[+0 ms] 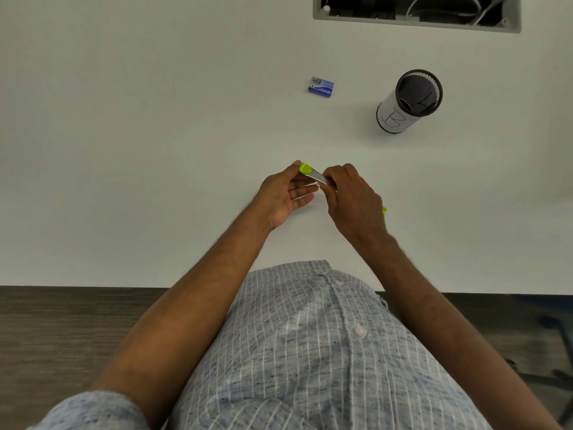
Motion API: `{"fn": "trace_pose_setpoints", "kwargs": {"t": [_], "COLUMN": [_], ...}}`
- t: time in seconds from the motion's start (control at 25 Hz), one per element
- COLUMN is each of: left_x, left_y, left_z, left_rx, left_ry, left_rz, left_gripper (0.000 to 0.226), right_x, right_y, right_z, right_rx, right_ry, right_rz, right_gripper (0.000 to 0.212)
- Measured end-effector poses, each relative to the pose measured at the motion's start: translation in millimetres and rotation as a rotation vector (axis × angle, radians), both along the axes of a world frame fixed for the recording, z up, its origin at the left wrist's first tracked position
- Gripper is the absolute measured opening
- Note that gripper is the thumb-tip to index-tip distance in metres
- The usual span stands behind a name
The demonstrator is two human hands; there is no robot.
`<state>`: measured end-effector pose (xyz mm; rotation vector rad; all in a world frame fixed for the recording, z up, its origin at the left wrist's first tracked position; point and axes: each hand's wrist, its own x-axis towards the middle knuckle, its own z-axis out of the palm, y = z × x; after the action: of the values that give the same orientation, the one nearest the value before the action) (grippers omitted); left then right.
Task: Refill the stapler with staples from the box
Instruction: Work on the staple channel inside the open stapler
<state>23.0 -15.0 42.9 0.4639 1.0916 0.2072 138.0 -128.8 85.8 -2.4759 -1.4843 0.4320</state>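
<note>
A person stands at a white table (155, 150) and holds a small lime-green stapler (311, 172) above it with both hands, near the middle of the view. The left hand (283, 193) is turned palm up; its thumb presses on the green end of the stapler at the far left, and its fingers lie nearly straight beneath the metal part, supporting it. The right hand (353, 200) is turned back up, its fingers curled around the right part of the stapler, covering most of it. Only a short silver stretch shows between the two hands, and a small bit of green pokes out at the right side of the right hand. Whether the stapler's magazine is open cannot be told, since the hands hide it.

The staple box (321, 87), small and blue, lies on the table farther away, well apart from the hands and slightly to the right of them. Its lid appears open, with grey contents showing at its far end. To the right of the box stands a black mesh cup (409, 102) wrapped in white paper with handwriting on it. At the far right edge of the table is a rectangular opening (417, 12) with cables inside. The person wears a light blue striped shirt (310, 352) with buttons.
</note>
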Motion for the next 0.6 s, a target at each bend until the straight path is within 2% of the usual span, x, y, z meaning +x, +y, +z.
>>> {"fn": "trace_pose_setpoints", "kwargs": {"t": [0.16, 0.36, 0.6], "left_x": [0.4, -0.7, -0.5], "left_y": [0.4, 4.5, 4.6], "left_z": [2.1, 1.0, 2.9], "left_rx": [-0.031, 0.02, -0.03], "left_ry": [-0.003, 0.046, -0.019], "left_rz": [-0.035, -0.057, -0.035], "left_gripper": [0.033, 0.03, 0.025], "right_x": [-0.9, 3.4, -0.2], "right_y": [-2.0, -2.8, -3.2], "right_z": [0.9, -0.3, -0.4], "right_rx": [0.063, 0.085, 0.124], "right_ry": [0.106, 0.093, 0.128], "right_rz": [-0.029, -0.024, -0.023], "right_gripper": [0.016, 0.019, 0.016]}}
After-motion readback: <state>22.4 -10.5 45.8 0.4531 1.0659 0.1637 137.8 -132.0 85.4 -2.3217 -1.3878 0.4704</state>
